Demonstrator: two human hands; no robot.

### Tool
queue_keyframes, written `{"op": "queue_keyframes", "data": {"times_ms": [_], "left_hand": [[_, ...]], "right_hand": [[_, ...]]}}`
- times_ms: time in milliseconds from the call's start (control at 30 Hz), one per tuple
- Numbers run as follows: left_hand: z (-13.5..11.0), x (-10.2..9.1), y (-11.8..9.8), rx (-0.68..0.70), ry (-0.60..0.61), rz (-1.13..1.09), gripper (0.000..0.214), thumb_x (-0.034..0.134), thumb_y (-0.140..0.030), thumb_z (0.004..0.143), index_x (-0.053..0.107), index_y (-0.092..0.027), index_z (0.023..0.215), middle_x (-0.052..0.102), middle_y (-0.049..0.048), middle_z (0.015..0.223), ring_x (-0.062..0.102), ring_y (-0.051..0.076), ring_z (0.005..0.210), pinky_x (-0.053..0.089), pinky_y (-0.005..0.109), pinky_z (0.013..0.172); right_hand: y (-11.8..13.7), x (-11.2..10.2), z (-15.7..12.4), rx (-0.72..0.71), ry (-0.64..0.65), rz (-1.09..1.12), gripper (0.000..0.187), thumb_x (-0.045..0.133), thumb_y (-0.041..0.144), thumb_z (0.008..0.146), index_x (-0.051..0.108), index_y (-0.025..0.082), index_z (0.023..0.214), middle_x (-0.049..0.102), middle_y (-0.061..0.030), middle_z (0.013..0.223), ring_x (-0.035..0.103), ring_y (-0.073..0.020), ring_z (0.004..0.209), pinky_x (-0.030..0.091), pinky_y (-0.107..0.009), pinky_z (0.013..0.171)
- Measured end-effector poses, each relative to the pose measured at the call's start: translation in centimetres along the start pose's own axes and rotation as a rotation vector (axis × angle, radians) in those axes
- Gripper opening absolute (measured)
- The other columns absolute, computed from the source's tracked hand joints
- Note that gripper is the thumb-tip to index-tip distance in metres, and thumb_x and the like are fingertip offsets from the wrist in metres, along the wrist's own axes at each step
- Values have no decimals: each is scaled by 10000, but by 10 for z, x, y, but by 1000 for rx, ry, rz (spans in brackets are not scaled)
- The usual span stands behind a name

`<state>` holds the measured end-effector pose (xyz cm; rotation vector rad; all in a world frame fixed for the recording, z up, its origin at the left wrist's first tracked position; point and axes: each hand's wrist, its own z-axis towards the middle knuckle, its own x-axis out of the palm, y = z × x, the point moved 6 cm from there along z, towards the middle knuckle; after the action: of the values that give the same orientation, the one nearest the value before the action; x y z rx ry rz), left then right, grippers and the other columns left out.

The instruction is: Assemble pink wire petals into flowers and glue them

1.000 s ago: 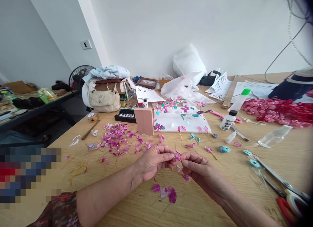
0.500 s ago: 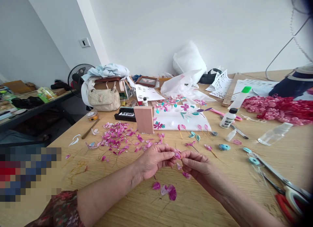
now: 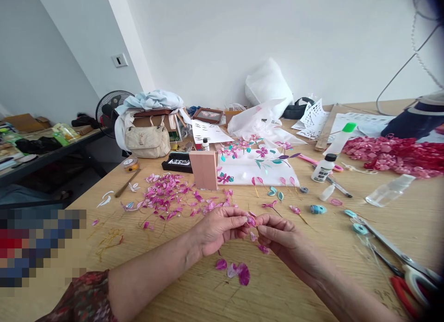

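Petal (image 3: 250, 220), small and pink, sits between your two hands, in front of you at the table (image 3: 194, 289). Your left hand (image 3: 218, 229) is nearly closed, pinching it between thumb and forefinger, the other fingers curled under. Your right hand (image 3: 281, 234) is nearly closed too, thumb against forefinger at the petal's right edge; you cannot tell whether it grips the petal itself or a thin stem. Nearer you than the hands lie three petals (image 3: 243, 274), close together. A pink heap (image 3: 166, 192) spreads beyond your left arm, left of an upright block (image 3: 204, 170). Right of your right hand are a blue spool (image 3: 318, 209) and scissors (image 3: 404, 256). Farther off, a black-capped bottle (image 3: 323, 168) stands upright.
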<state>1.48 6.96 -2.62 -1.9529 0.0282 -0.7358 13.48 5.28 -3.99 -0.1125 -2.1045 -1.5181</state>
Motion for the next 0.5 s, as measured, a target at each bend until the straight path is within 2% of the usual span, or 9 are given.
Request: {"op": "queue_keyframes", "data": {"times_ms": [500], "left_hand": [[0,-1,0,-15,-18,-13,213,735,-219,609,641,-100,757,631,31,706,568,69,595,436,177,591]], "right_hand": [[0,1,2,-3,12,5,122,700,281,670,649,178,712,537,21,575,391,-70,510,296,-206,473]]}}
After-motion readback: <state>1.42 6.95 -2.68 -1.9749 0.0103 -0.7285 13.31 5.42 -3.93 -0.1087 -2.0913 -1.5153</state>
